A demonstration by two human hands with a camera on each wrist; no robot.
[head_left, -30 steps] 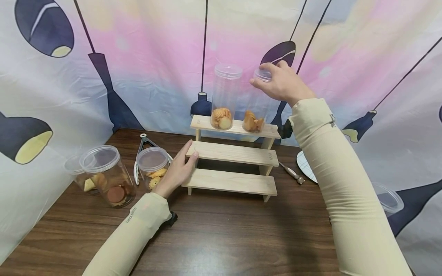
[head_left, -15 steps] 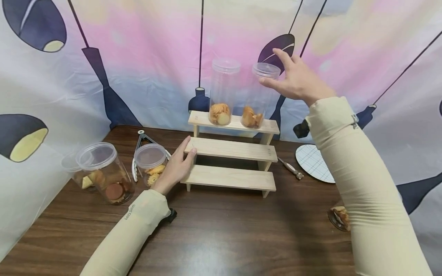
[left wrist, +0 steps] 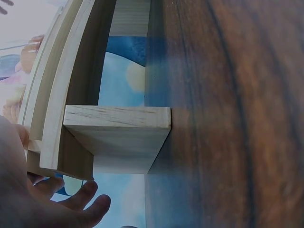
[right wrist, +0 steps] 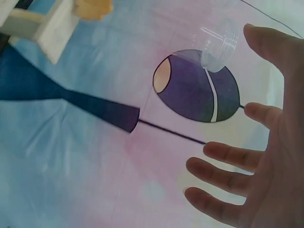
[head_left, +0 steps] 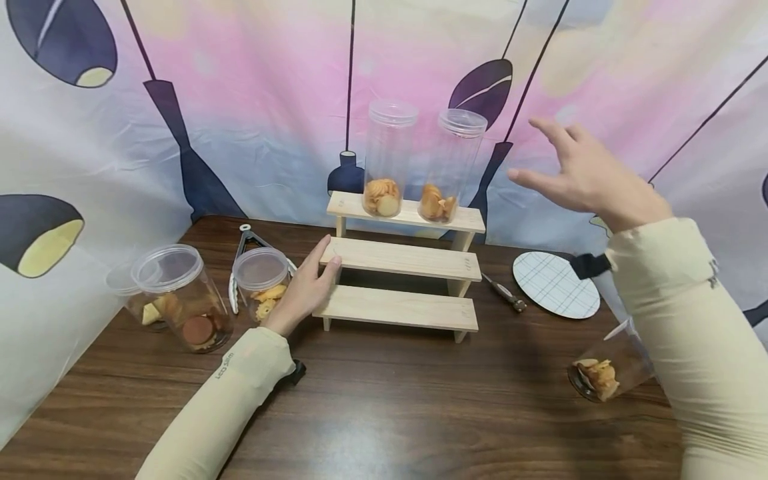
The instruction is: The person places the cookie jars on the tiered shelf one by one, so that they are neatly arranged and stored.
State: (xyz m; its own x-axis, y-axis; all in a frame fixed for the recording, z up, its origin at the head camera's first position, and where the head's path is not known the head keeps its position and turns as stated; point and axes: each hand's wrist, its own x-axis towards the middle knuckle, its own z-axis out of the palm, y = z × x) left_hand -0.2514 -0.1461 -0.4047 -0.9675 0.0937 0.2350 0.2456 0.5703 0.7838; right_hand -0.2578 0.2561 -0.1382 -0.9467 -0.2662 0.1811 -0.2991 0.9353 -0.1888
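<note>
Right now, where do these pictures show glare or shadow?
Head view: pale glare on the front of the table, soft shadow right of that; left wrist view: bluish sheen on it beside the shelf; right wrist view: bright streaks on a jar.

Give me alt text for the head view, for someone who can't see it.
A person's left hand holds the left side of a three-tier wooden stand; the right hand hangs in midair. Two lidded cookie jars stand on the top tier; more jars flank the stand.
</note>
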